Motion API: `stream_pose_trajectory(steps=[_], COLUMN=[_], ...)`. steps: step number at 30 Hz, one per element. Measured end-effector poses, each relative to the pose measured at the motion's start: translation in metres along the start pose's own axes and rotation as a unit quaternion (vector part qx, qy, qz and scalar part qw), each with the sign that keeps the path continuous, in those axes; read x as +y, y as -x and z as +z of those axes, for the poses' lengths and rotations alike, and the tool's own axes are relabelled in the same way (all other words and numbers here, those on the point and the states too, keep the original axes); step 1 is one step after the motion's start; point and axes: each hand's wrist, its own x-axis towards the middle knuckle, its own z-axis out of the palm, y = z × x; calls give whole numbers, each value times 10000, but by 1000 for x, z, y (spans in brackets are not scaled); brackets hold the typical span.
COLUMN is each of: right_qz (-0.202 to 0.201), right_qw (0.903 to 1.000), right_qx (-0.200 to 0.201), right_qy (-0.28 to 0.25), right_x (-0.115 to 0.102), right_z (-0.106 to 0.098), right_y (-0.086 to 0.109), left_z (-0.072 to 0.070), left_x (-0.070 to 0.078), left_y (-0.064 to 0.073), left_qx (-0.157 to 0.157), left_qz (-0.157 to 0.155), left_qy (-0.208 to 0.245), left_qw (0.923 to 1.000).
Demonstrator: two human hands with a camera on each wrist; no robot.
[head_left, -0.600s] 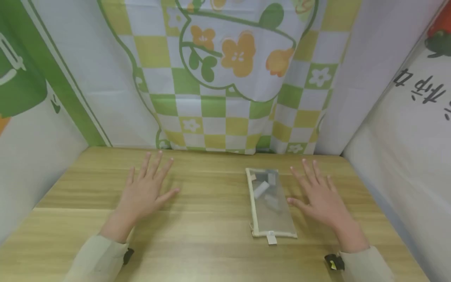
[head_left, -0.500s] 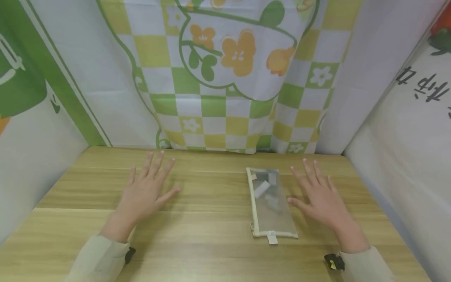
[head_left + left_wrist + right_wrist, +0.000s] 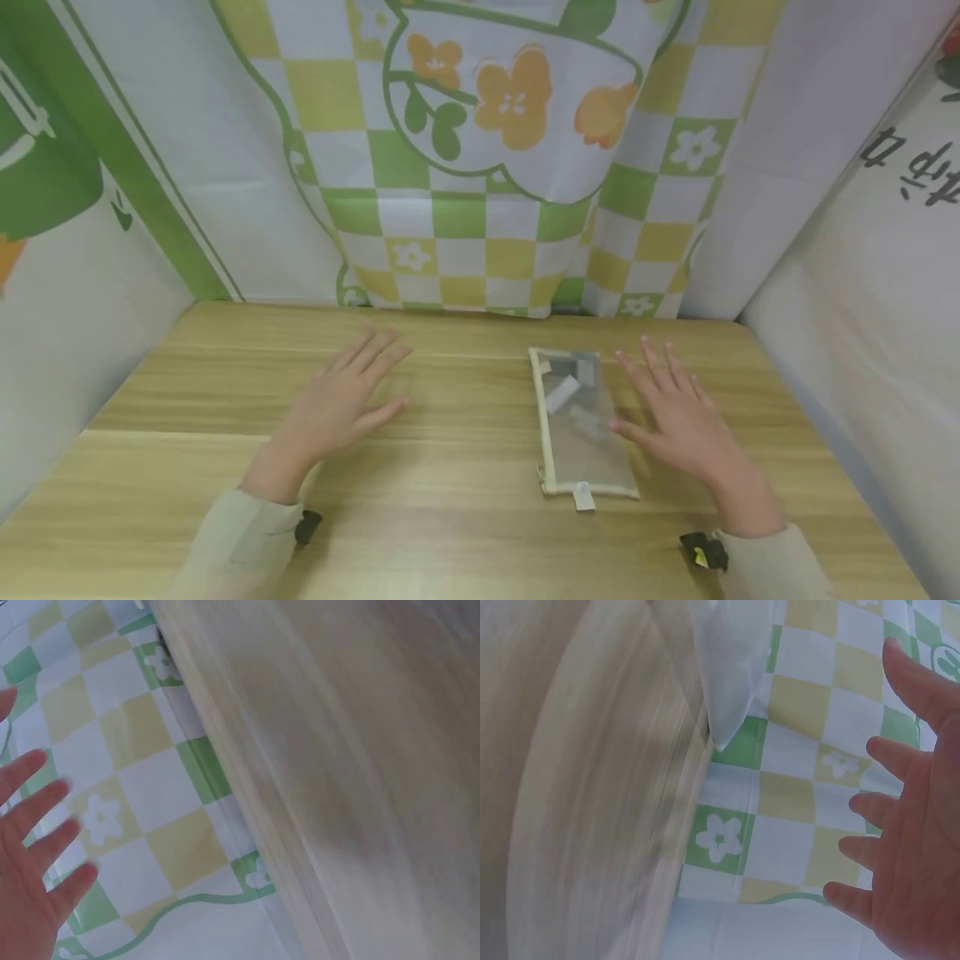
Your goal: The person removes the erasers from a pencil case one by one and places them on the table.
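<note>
A flat see-through zip pouch [image 3: 588,458] with cream edging lies on the wooden table, right of the middle. Several small pale pieces show through it, and a white tag sticks out at its near end. My right hand [image 3: 678,421] is just to the right of the pouch, fingers spread, its thumb tip at the pouch's edge in the head view. Farther left, my left hand [image 3: 333,404] hovers over the table with fingers extended and holds nothing. Both wrist views show the left hand [image 3: 30,855] and right hand [image 3: 915,832] with fingers apart.
The wooden table [image 3: 450,533] reaches back to a hanging checkered cloth [image 3: 457,208] with flower prints. White printed sheets [image 3: 862,333] enclose the table at the sides. Dark wrist straps [image 3: 703,552] sit at the sleeve cuffs.
My left hand has moved to the right and turned inward, toward the pouch. The right hand has barely moved. The head view has shifted slightly, and the pouch stays where it lay.
</note>
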Motion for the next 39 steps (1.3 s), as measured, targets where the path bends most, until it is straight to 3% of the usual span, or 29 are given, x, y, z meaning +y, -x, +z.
stream_pose_trajectory(steps=[7, 16, 20, 27, 35, 39], right_qz=[-137, -257, -347, -640, -659, -620], right_qw=[9998, 9983, 9966, 9950, 9932, 9907], right_qx=[-56, -132, -184, -240, -445, -580], right_qy=[-166, -505, -718, -732, -854, -1061], right_x=[-7, -22, -32, -40, -45, -44], right_z=[4, 5, 5, 9, 15, 18], right_y=[-3, -7, -11, -14, -14, -12], left_z=[0, 0, 3, 14, 22, 23], left_x=[7, 22, 29, 44, 64, 74], left_y=[-2, -5, -8, -15, -18, -21], left_qx=[100, 165, 167, 1, -537, -655], left_qz=[292, 154, 259, 490, 875, 1003], left_qy=[321, 989, 1168, 1368, 1394, 1494], left_qw=[9990, 9948, 9927, 9894, 9849, 9815])
